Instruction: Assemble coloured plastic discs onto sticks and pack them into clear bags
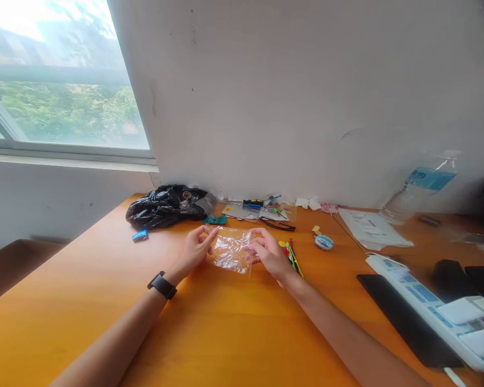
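Note:
A clear, crinkled plastic bag (230, 251) is stretched between my two hands just over the wooden table (210, 333). My left hand (197, 248), with a black watch (162, 285) on the wrist, pinches the bag's left edge. On the opposite edge, my right hand (271, 255) grips the bag between thumb and fingers. Light glints off the film, and I make out nothing inside it. Beside my right hand lie several colourful thin strips (293, 258), partly hidden behind it.
A black plastic bag (165, 207) lies at the back left, near a small blue packet (140, 235). Along the wall are tools and a black cable (278, 224). To the right are a round container (323, 242), papers (373, 228), a large bottle (411, 191) and a power strip (423, 301).

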Demonstrator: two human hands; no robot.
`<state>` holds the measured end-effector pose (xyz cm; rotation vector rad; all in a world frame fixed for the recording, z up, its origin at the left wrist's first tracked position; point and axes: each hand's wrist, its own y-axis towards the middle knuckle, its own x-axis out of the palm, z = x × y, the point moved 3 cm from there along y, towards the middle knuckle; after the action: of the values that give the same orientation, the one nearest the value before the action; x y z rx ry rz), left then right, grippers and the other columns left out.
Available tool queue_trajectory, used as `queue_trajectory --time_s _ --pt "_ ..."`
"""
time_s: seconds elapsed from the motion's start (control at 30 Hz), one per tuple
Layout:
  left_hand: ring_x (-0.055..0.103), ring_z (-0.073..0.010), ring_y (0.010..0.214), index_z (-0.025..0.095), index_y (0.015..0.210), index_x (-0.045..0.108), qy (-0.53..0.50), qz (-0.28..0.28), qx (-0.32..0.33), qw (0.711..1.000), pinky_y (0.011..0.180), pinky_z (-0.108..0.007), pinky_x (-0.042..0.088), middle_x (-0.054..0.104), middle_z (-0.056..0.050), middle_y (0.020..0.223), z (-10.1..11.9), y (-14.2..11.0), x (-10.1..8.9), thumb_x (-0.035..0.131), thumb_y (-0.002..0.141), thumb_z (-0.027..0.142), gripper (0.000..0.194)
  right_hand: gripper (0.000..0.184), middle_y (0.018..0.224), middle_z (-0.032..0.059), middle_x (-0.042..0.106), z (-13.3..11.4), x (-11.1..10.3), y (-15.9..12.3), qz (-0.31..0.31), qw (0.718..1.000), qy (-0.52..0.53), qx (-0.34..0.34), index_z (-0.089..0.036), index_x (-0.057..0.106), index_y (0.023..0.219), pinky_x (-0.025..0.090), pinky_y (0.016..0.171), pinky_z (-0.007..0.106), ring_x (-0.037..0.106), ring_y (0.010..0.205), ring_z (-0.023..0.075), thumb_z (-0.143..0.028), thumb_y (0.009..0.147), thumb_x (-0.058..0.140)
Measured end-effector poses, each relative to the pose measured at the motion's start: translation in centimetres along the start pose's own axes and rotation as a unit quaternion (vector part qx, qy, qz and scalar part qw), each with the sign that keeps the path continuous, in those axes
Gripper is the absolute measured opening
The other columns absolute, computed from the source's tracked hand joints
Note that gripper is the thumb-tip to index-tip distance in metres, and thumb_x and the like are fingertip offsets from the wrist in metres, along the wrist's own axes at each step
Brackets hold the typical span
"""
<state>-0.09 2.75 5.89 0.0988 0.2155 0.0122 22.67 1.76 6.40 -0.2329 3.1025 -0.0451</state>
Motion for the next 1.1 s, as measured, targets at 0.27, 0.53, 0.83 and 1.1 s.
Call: queue_trajectory --time_s 0.27,0.53,0.83,1.1 --pt "0.038 -0.0097 0.050 0.021 0.068 0.043 0.110 0.013 0.025 0.993 0.049 -0.022 0.023 0.041 0.006 0.055 -1.5 1.0 -0.7 0.066 0.088 0.074 0.062 0.038 0.077 -0.0040 0.066 0.7 1.1 0.8 -0.024 0.997 -0.073 -0.013 -0.021 0.057 0.122 0.055 0.065 0.029 0.069 0.065 0.0168 -0.020 0.085 0.064" --pt "0.043 -0.0146 0.058 0.022 0.071 0.043 0.277 0.019 0.051 0.959 0.057 -0.027 0.028 0.047 0.002 0.062 -2.5 2.0 -1.5 0.031 0.105 0.067 0.058 0.045 0.104 0.0090 0.075 -1.0 1.9 -1.4 -0.105 0.797 -0.533 -0.265 -0.021 0.059 0.144 0.047 0.080 0.031 0.069 0.095 0.0232 -0.013 0.101 0.050" --pt "0.048 -0.0196 0.058 0.022 0.070 0.046 0.429 0.033 0.045 0.902 0.060 -0.032 0.025 0.056 -0.003 0.064 -1.8 1.4 -2.4 0.039 0.108 0.051 0.048 0.023 0.092 0.0092 0.073 -0.4 3.2 -2.1 -0.141 0.676 -0.679 -0.250 -0.016 0.069 0.110 0.039 0.070 0.034 0.064 0.081 0.0221 -0.011 0.097 0.050" --pt "0.065 -0.0293 0.121 0.015 0.125 0.065 0.453 0.008 0.236 0.860 0.104 -0.043 0.051 0.070 -0.017 0.131 -1.5 -0.1 0.3 0.028 0.113 0.037 0.045 0.031 0.127 0.0152 0.069 -0.1 5.5 -4.3 -0.161 0.702 -0.601 -0.347 -0.014 0.065 0.123 0.046 0.097 0.041 0.059 0.115 0.0296 -0.026 0.095 0.059"
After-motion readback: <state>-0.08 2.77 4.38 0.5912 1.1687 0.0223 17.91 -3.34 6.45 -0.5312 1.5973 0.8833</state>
